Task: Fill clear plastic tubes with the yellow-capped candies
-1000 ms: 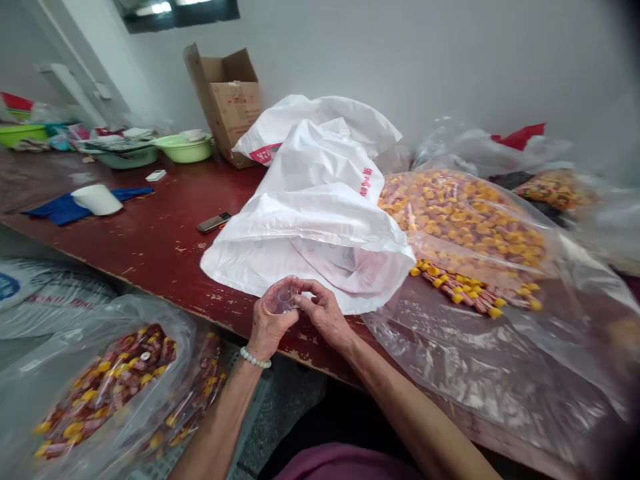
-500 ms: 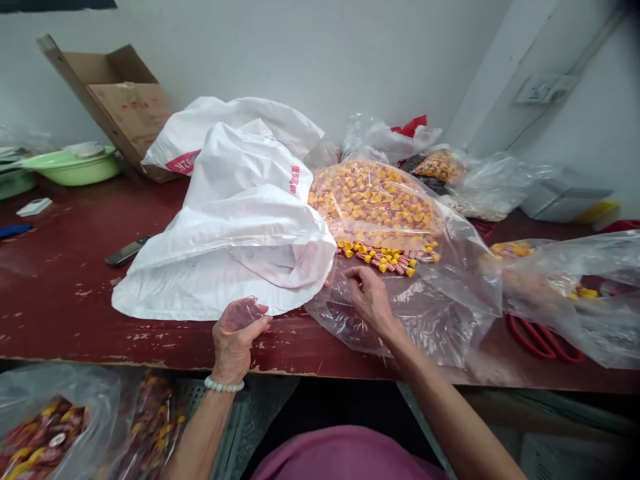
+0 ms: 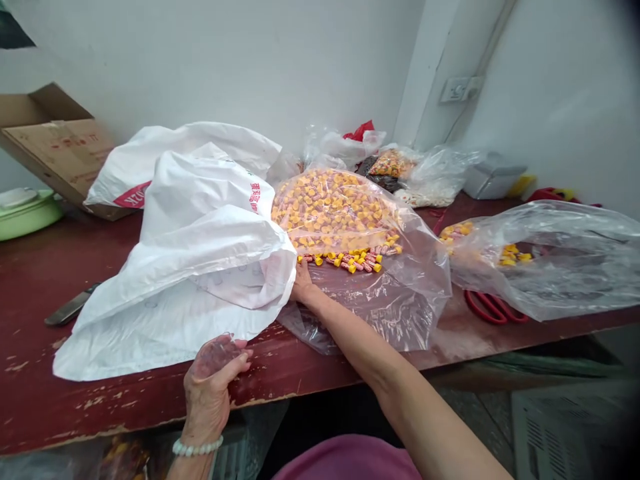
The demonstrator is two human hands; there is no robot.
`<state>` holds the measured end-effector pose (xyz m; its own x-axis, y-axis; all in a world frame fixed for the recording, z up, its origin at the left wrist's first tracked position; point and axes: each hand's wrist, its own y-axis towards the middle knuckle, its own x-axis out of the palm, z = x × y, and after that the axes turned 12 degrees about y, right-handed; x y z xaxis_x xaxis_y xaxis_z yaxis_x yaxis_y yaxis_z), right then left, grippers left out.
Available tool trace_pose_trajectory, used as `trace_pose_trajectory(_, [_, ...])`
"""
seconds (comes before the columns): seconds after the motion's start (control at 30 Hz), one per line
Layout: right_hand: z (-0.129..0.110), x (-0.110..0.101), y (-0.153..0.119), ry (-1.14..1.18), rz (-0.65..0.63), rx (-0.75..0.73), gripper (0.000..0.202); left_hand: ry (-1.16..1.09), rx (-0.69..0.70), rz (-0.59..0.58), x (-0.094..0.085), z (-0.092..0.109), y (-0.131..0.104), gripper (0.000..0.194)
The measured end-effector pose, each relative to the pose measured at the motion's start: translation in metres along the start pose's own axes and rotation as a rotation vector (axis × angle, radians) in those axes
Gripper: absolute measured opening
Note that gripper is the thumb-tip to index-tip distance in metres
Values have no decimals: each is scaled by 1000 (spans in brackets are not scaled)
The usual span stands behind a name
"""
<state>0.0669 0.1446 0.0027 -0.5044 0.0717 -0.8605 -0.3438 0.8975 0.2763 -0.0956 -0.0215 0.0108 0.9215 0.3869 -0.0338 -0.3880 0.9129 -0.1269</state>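
Observation:
My left hand (image 3: 213, 380), with a beaded bracelet at the wrist, is curled around a small clear plastic piece near the table's front edge. Past it lies a white woven sack (image 3: 175, 267) with its mouth facing me. My right hand (image 3: 303, 283) reaches to the sack's right edge, beside a clear plastic bag (image 3: 415, 267); its fingers are largely hidden. Many small pink pieces with yellow caps (image 3: 335, 207) are heaped in the clear bag, some lying at its mouth close to my right hand.
On the red table (image 3: 30, 393) are a knife (image 3: 73, 307) at left, red-handled scissors (image 3: 495, 308) and another clear bag (image 3: 555, 253) at right. A cardboard box (image 3: 65, 150), a green basin (image 3: 30, 217) and filled bags (image 3: 393, 162) stand along the back.
The view has turned to the right. My right hand has moved left and forward, from over the clear bag's mouth to the sack's right edge. My left hand still holds the clear plastic.

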Motion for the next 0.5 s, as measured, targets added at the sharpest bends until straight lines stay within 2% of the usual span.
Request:
trace_pose_trajectory(0.13, [17, -12, -26, -11, 13, -3, 31, 7, -4, 9, 1, 0, -1, 48])
trace_pose_trajectory(0.3, [55, -38, -66, -20, 87, 92, 34, 24, 20, -65, 15, -2, -6, 48])
trace_pose_trajectory(0.4, [74, -48, -77, -26, 108, 160, 29, 42, 16, -127, 25, -3, -8, 47])
trace_pose_trajectory(0.5, [82, -52, -78, -49, 134, 204, 28, 88, 35, -167, 32, -5, -10, 45])
